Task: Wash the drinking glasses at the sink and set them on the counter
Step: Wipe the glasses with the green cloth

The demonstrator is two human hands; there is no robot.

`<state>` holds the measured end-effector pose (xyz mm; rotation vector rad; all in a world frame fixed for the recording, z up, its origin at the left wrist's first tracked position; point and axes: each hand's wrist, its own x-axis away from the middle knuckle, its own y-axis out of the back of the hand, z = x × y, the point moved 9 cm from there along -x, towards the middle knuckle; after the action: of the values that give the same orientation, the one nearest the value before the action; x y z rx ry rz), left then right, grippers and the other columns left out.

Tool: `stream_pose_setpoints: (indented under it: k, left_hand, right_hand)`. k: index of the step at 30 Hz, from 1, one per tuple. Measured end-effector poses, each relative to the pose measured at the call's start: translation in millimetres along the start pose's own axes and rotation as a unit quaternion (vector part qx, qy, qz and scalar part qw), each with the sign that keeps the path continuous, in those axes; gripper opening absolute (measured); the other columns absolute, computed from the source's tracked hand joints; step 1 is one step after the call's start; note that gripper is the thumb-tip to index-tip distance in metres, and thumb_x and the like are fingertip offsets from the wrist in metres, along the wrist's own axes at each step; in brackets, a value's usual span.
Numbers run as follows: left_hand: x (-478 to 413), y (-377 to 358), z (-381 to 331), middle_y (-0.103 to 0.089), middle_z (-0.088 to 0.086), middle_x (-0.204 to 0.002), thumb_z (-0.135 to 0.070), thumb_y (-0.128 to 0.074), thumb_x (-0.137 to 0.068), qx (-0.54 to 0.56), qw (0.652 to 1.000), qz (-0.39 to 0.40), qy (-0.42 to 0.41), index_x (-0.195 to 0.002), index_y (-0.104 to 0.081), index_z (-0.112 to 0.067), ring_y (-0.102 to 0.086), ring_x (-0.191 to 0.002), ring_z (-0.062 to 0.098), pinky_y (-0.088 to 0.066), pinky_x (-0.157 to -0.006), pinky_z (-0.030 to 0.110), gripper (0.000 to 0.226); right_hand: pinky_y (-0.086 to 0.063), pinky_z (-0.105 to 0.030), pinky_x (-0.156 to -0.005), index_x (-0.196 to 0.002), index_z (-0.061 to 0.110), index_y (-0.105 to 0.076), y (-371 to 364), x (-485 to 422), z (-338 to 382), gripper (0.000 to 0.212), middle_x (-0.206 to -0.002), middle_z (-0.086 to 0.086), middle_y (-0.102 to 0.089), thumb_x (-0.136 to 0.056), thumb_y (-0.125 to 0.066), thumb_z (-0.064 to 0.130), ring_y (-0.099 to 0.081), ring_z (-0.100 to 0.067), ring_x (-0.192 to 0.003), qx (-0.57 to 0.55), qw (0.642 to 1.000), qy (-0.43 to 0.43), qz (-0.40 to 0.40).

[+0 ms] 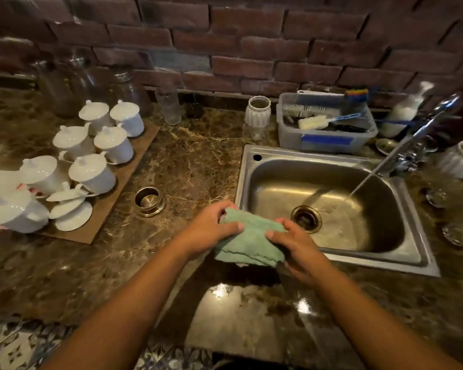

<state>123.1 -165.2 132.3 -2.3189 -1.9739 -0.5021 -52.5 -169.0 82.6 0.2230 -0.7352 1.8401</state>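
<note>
Evidently the washing itself is not yet under way, judging by the hands: both are busy with a green cloth and neither holds a glass. The left hand grips the cloth's left end with curled fingers and thumb, and the right hand pinches its right end, so the cloth is bunched between them above the counter, just off the sink's near-left corner. The tap at 2 o'clock from the hands is running, its stream landing in the bare basin beside the drain. The drinking glasses are well apart from the hands, against the brick wall: 1 clear tumbler at 11 o'clock, and a blurred cluster of taller glass vessels at 10 o'clock, behind the lidded white cups. I judge this the preparing step — cloth being folded or wrung, which one I cannot tell. The next move calls for freeing 1 hand, probably the left, reaching across to 11 o'clock for the tumbler and carrying it under the stream, while the right brings the cloth to it — with care, since wet glass over a steel basin slips easily.
</note>
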Motion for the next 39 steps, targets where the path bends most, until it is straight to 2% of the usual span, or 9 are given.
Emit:
stream_pose_setpoints:
  k: [4,10,16,19,23,27,29,32,39]
  left_hand:
    - [-25.2,-85.7,-75.8,-0.058,0.007,-0.086,0.002,-0.070,-0.089,0.001,0.997,0.054,-0.051,-0.093,-0.059,-0.017,-0.058,-0.082,0.018,-0.050,-0.075,0.036,0.022]
    - [-63.7,-229.2,-150.4,-0.058,0.000,-0.081,0.002,-0.070,-0.090,-0.008,0.990,0.122,-0.072,-0.093,-0.058,-0.015,-0.057,-0.077,0.011,-0.050,-0.068,0.026,0.021]
    - [-101.4,-351.0,-174.2,-0.069,0.011,-0.098,-0.006,-0.072,-0.090,-0.045,0.979,0.199,-0.010,-0.103,-0.063,-0.011,-0.070,-0.092,0.021,-0.059,-0.082,0.037,0.016]
    - [-120.8,-395.0,-176.8,-0.070,0.017,-0.106,-0.013,-0.075,-0.087,-0.129,0.973,0.193,-0.003,-0.107,-0.064,-0.009,-0.070,-0.101,0.030,-0.058,-0.087,0.044,0.023]
    - [-144.6,-450.6,-170.1,-0.063,-0.002,-0.100,-0.033,-0.074,-0.088,-0.422,0.880,0.206,-0.073,-0.099,-0.060,-0.022,-0.062,-0.094,0.019,-0.052,-0.078,0.036,0.021]
    - [-166.3,-496.8,-150.5,-0.062,0.002,-0.107,-0.043,-0.072,-0.087,-0.557,0.790,0.232,-0.110,-0.112,-0.060,-0.018,-0.060,-0.099,0.022,-0.045,-0.074,0.034,0.038]
    - [-181.7,-515.5,-151.2,-0.059,0.004,-0.119,-0.036,-0.072,-0.088,-0.578,0.775,0.219,-0.136,-0.124,-0.055,-0.018,-0.059,-0.109,0.025,-0.050,-0.083,0.037,0.044]
    - [-206.8,-542.2,-162.3,-0.047,0.008,-0.132,-0.025,-0.070,-0.091,-0.579,0.772,0.196,-0.175,-0.137,-0.044,-0.021,-0.054,-0.120,0.029,-0.053,-0.093,0.046,0.053]
    - [-251.9,-589.3,-141.2,-0.009,0.017,-0.164,-0.023,-0.071,-0.092,-0.643,0.706,0.265,-0.136,-0.156,-0.020,-0.032,-0.019,-0.147,0.045,-0.042,-0.110,0.054,0.082]
  right_hand:
    - [-0.060,-0.052,-0.087,-0.124,-0.003,-0.066,49.2,37.6,29.3,0.039,-0.123,-0.029,-0.067,-0.088,-0.062,0.011,-0.071,-0.040,-0.107,-0.250,0.965,-0.023,0.071]
    - [-0.060,-0.057,-0.078,-0.112,-0.003,-0.075,153.1,94.9,75.6,0.072,-0.120,-0.028,-0.070,-0.050,-0.101,0.020,-0.072,-0.043,-0.104,-0.319,0.944,-0.022,0.087]
    - [-0.051,-0.062,-0.099,-0.130,-0.006,-0.062,258.0,147.0,111.2,0.069,-0.136,-0.035,-0.057,-0.071,-0.090,0.017,-0.061,-0.049,-0.120,-0.363,0.924,0.022,0.117]
    - [-0.051,-0.063,-0.098,-0.130,-0.007,-0.062,302.5,160.8,112.2,0.060,-0.138,-0.035,-0.055,-0.076,-0.085,0.008,-0.060,-0.049,-0.123,-0.365,0.928,0.031,0.069]
    - [-0.050,-0.064,-0.097,-0.136,-0.002,-0.056,352.5,172.7,98.8,0.046,-0.135,-0.035,-0.058,-0.091,-0.061,0.010,-0.065,-0.049,-0.114,-0.356,0.934,0.017,-0.011]
    - [-0.047,-0.062,-0.102,-0.137,0.000,-0.053,402.1,187.2,74.1,0.049,-0.135,-0.034,-0.058,-0.091,-0.052,0.015,-0.063,-0.048,-0.116,-0.368,0.926,0.002,-0.083]
    - [-0.049,-0.061,-0.099,-0.137,0.000,-0.052,424.4,192.7,66.1,0.049,-0.132,-0.033,-0.061,-0.090,-0.053,0.015,-0.064,-0.048,-0.115,-0.391,0.914,0.008,-0.108]
    - [-0.061,-0.058,-0.077,-0.130,0.001,-0.056,459.3,199.3,58.0,0.045,-0.121,-0.033,-0.067,-0.087,-0.055,0.017,-0.072,-0.047,-0.099,-0.421,0.895,0.022,-0.147]
    - [-0.044,-0.059,-0.099,-0.132,0.012,-0.057,521.6,197.0,46.8,0.051,-0.121,-0.029,-0.069,-0.081,-0.060,0.016,-0.061,-0.047,-0.118,-0.487,0.839,0.033,-0.239]
